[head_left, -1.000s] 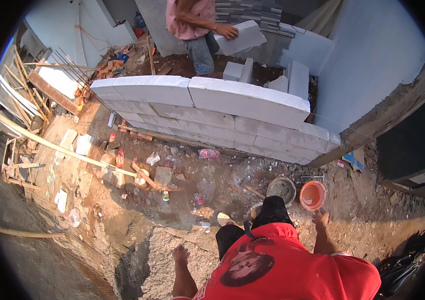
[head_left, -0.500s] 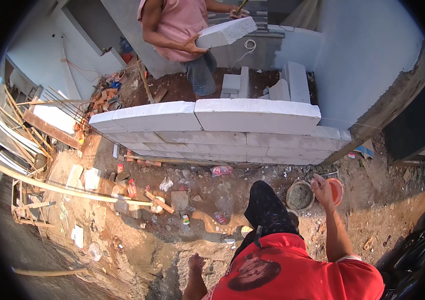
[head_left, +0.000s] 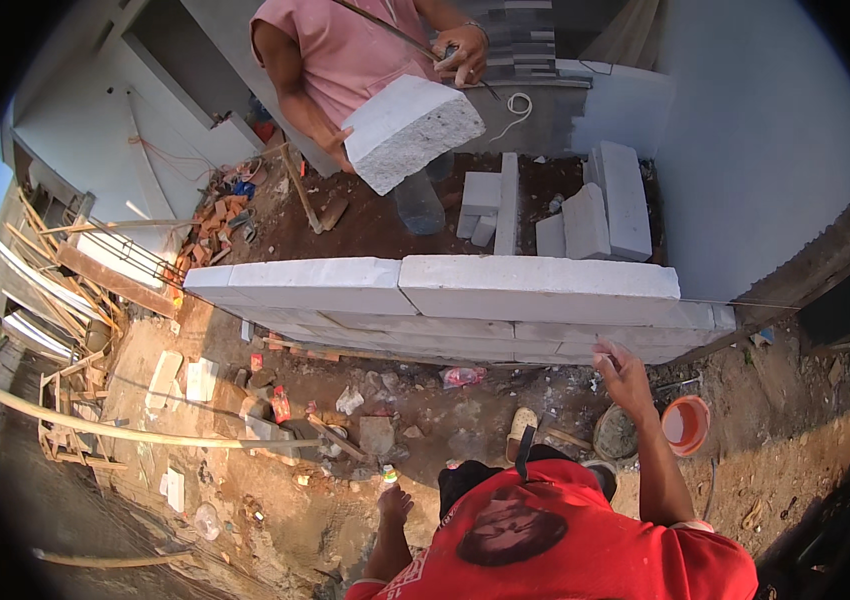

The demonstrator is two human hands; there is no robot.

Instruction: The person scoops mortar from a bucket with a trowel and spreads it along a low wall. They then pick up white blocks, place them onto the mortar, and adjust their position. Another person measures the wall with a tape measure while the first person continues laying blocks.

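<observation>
My right hand (head_left: pixel 625 381) is raised near the front face of a low white block wall (head_left: pixel 545 307), its fingers loosely bent and apart with nothing visible in them. My left hand (head_left: pixel 395 503) hangs low over the dirt, fingers loosely spread and empty. Across the wall a co-worker in a pink top (head_left: pixel 355 50) holds a white lightweight block (head_left: pixel 413 130), tilted, in one hand. The co-worker's other hand (head_left: pixel 462 55) grips a long, thin, dark tool, whose kind I cannot make out.
An orange bucket (head_left: pixel 685 425) and a bucket of grey mortar (head_left: pixel 615 432) stand by my right arm. Several white blocks (head_left: pixel 620 200) lie behind the wall. A long pole (head_left: pixel 145 432) crosses the rubble at left. A thin string runs off the wall's right end.
My right hand has moved forward and left toward the wall. My left hand has moved slightly forward. The co-worker's block has come nearer the wall and turned, and the thin tool now shows lengthwise.
</observation>
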